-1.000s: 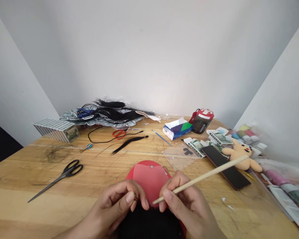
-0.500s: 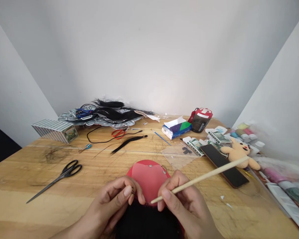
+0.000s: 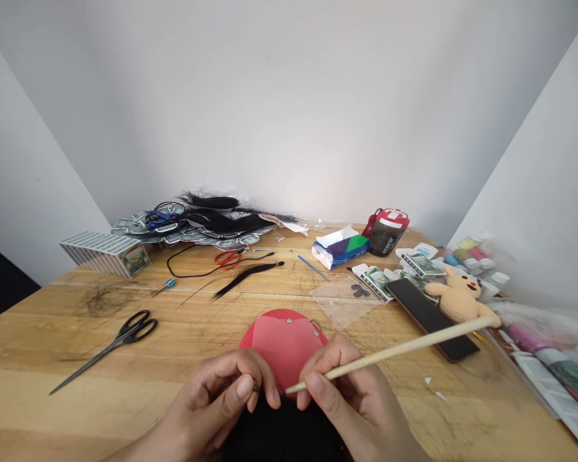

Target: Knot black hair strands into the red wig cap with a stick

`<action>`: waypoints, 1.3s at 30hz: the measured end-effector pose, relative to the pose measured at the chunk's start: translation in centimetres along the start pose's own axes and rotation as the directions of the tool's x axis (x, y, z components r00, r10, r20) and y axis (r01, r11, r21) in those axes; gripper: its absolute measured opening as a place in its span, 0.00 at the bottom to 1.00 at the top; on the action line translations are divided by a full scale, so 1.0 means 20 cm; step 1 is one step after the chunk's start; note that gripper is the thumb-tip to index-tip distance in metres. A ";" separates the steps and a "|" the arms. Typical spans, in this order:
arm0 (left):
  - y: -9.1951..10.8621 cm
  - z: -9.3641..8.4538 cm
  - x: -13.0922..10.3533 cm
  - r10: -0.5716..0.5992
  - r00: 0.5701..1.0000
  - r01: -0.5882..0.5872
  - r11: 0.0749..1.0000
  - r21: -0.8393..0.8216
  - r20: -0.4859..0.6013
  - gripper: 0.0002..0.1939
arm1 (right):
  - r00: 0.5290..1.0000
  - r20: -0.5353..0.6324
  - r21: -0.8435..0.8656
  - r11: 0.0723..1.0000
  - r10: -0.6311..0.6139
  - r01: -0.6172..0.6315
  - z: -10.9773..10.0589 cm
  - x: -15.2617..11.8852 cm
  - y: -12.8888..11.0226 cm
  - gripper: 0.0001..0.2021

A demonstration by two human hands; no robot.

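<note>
A round red piece [image 3: 282, 343] with metal studs lies at the front of the table, and black hair [image 3: 284, 430] covers its near part. On its left side, my left hand [image 3: 228, 394] pinches a small dark bit between thumb and fingers, too small to make out. My right hand [image 3: 341, 391] grips a pale wooden stick [image 3: 395, 350] like a pen. The stick's pointed tip rests at the edge where hair meets red, close to my left fingertips.
Black scissors [image 3: 125, 335] lie at the left, near loose hairs. A black hair strand [image 3: 245, 277] is beyond the red piece. A phone [image 3: 431, 317], a plush toy [image 3: 457, 295], a tissue pack [image 3: 341, 249] and a dark cup [image 3: 388, 232] are at the right.
My right hand and the stick have shifted slightly left, and the stick lies a little flatter. The red piece has moved slightly left. My left hand keeps its pinch.
</note>
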State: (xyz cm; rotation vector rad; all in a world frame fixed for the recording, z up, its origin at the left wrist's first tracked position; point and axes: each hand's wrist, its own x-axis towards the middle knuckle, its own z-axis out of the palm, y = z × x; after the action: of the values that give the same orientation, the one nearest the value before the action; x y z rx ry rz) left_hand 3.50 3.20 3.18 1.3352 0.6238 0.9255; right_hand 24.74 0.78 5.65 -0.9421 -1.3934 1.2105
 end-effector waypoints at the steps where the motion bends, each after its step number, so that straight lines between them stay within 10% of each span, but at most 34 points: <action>1: 0.00 0.00 0.00 0.001 1.000 -0.001 1.000 -0.003 -0.004 0.17 | 1.000 0.010 -0.005 1.000 -0.001 0.001 -0.01 0.00 0.00 0.18; 39: 0.09 0.04 0.01 0.051 0.998 -0.062 0.938 0.340 0.040 0.20 | 0.995 0.096 -0.251 0.966 -0.037 0.060 -0.02 0.04 -0.01 0.17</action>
State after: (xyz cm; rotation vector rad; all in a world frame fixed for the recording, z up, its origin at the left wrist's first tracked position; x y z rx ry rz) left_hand 3.88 2.89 5.10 1.6814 0.7498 0.8663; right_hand 25.06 1.57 6.00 -1.0327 -1.6630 1.0654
